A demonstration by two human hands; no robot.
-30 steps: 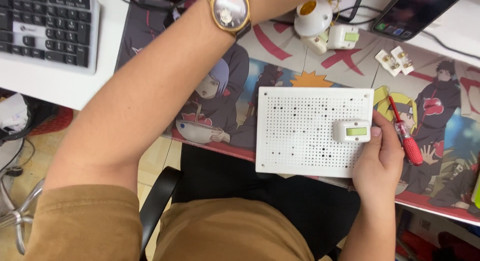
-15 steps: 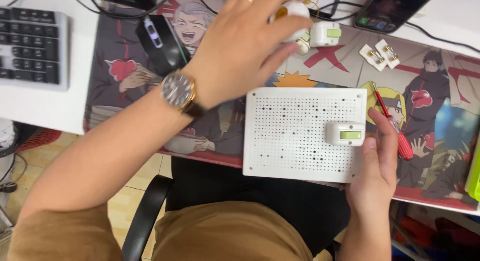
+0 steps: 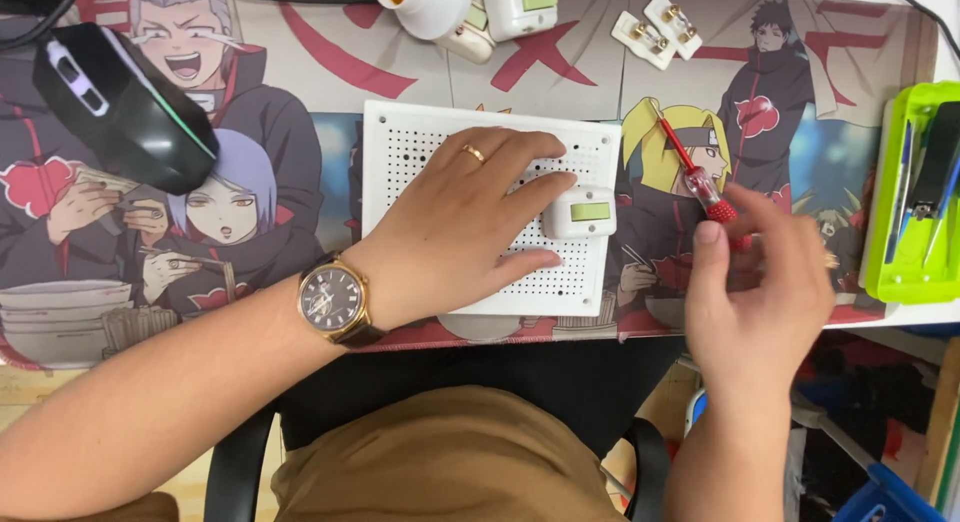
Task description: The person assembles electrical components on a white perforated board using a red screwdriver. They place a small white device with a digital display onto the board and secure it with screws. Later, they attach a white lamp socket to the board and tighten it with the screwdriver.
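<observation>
my left hand (image 3: 455,227) lies flat, fingers open, on the white board (image 3: 400,162) beside the switch (image 3: 580,214), while my right hand (image 3: 765,282), fingers loosely curled, nears the red screwdriver (image 3: 690,172) slanting just above it.

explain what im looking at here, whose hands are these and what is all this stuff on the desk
This is one picture from a camera worn on a person's head, looking down at their own two bare hands over a desk. There is no machine.

The left hand, with a ring and a wristwatch, lies flat on a white perforated board. Its fingers touch a small white switch block with a green button that sits on the board.

The right hand is blurred beside a red-handled screwdriver; whether it grips it I cannot tell.

The board lies on a desk mat with cartoon figures. Around it: a black mouse, a white lamp socket, another white switch block, two small white parts with brass screws, and a green stapler holder at the right edge.
</observation>
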